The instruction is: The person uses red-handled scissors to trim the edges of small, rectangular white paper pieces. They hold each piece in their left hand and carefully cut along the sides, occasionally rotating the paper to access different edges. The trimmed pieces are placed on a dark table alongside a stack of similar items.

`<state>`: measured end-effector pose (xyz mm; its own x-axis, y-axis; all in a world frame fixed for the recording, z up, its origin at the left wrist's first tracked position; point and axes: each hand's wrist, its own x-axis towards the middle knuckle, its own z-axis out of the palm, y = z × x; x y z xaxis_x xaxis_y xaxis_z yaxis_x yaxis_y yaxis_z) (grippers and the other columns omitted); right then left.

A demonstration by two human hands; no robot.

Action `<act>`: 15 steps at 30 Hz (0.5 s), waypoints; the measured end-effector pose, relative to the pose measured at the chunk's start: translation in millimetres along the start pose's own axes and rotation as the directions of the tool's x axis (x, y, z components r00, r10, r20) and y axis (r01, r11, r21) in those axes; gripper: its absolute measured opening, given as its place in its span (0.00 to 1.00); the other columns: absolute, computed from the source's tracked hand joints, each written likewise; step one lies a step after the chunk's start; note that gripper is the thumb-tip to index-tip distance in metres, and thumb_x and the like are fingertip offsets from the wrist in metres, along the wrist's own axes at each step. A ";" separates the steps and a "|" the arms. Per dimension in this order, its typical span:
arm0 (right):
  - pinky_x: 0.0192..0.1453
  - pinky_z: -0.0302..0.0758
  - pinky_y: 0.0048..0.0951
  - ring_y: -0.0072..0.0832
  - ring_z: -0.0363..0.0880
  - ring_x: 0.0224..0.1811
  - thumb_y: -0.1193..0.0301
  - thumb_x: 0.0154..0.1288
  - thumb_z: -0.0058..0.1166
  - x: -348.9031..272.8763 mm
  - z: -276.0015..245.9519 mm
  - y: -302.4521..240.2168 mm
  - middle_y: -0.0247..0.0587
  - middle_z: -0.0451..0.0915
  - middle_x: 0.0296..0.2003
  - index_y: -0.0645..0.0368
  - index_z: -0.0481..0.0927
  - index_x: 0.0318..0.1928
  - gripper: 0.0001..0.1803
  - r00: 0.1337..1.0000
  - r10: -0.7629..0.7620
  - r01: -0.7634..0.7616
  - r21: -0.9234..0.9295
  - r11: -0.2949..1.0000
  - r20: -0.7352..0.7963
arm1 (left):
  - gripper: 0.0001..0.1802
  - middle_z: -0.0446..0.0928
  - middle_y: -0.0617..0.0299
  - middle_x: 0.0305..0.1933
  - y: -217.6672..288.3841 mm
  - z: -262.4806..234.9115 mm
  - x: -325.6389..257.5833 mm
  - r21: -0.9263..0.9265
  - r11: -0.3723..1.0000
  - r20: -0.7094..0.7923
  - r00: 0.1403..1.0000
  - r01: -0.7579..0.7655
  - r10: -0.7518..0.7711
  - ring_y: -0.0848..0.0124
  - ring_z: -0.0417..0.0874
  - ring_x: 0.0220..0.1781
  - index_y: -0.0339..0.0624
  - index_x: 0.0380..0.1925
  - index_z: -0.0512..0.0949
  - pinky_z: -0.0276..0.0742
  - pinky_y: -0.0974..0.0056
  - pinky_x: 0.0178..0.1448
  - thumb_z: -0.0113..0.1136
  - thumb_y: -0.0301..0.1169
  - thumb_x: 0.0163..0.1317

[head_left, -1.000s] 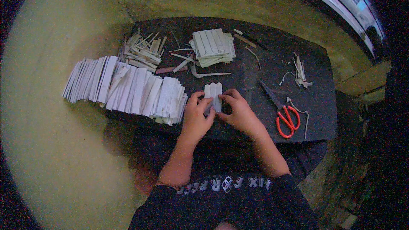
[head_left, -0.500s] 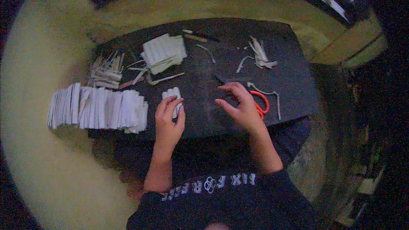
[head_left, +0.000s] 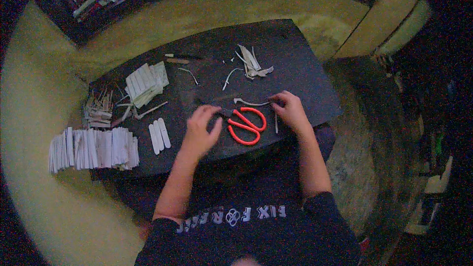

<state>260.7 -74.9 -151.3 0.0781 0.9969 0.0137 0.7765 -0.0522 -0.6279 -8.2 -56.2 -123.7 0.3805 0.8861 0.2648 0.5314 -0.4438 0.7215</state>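
Note:
My right hand (head_left: 290,112) has its thumb and fingertips pinched on a thin white strip (head_left: 253,103), which bends at the fingers, one end trailing toward me. My left hand (head_left: 199,133), slightly blurred, hovers with thumb and fingers apart and nothing between them. Close to its fingertips lie scissors with orange handles (head_left: 245,141), the dark blades partly hidden against the dark tabletop. To the left of that hand, three flat white sticks with rounded ends (head_left: 159,135) rest side by side.
A long row of white folded strips (head_left: 93,149) lines the dark table's (head_left: 212,44) left edge. Behind are thin scraps (head_left: 100,108) and a stack of pale paper sheets (head_left: 147,83). Crumpled strips (head_left: 252,64) lie at the far side, near a dark pen-like stick (head_left: 185,56).
My left hand has let go of the white sticks and moved right, toward the scissors. My right hand has left the scissors and taken hold of the thin strip. The view has shifted.

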 end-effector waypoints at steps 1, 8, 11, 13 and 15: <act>0.41 0.70 0.30 0.36 0.73 0.35 0.76 0.46 0.53 6.5 -1.0 -2.2 0.44 0.73 0.33 0.61 0.76 0.35 0.11 0.999 -0.021 0.022 -0.037 0.999 0.028 | 0.14 0.71 0.52 0.40 -10.1 1.2 7.1 0.045 0.999 -0.035 0.999 0.016 -0.015 0.57 0.71 0.45 0.39 0.36 0.72 0.67 0.60 0.48 0.54 0.29 0.48; 0.39 0.70 0.32 0.40 0.73 0.33 0.78 0.46 0.51 63.8 -25.9 -46.0 0.45 0.72 0.31 0.62 0.76 0.32 0.09 0.986 -0.163 0.163 0.015 0.987 -0.019 | 0.19 0.69 0.46 0.41 -55.7 -6.1 64.4 0.179 0.950 -0.132 0.963 0.256 -0.235 0.53 0.71 0.45 0.36 0.40 0.71 0.67 0.59 0.50 0.55 0.33 0.48; 0.40 0.70 0.32 0.41 0.72 0.34 0.78 0.46 0.51 98.4 -20.9 -41.1 0.46 0.72 0.31 0.61 0.76 0.32 0.09 0.964 -0.237 0.234 -0.039 0.971 -0.118 | 0.21 0.67 0.43 0.43 -84.4 12.8 78.0 0.330 0.893 -0.147 0.951 0.308 -0.273 0.51 0.69 0.45 0.35 0.42 0.71 0.66 0.57 0.51 0.54 0.35 0.48; 0.40 0.69 0.32 0.41 0.72 0.35 0.79 0.46 0.51 116.6 -21.6 -43.1 0.46 0.71 0.32 0.60 0.76 0.32 0.09 0.980 -0.191 0.190 -0.015 0.982 -0.051 | 0.21 0.66 0.42 0.44 -90.1 17.6 93.2 0.362 0.877 -0.139 0.948 0.316 -0.285 0.50 0.68 0.47 0.35 0.42 0.71 0.65 0.56 0.52 0.54 0.35 0.48; 0.41 0.69 0.32 0.41 0.71 0.36 0.79 0.46 0.50 132.0 -17.0 -35.2 0.46 0.71 0.32 0.59 0.77 0.32 0.09 0.987 -0.154 0.154 0.004 0.988 -0.040 | 0.20 0.65 0.42 0.45 -88.5 26.7 97.0 0.302 0.906 -0.101 0.955 0.297 -0.279 0.49 0.67 0.48 0.35 0.42 0.71 0.64 0.56 0.52 0.54 0.33 0.48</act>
<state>254.3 57.5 -114.1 -0.0176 0.9898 0.1412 0.7769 0.1024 -0.6212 1.9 65.4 -179.0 0.1385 0.9836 0.1158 0.8228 -0.1793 0.5393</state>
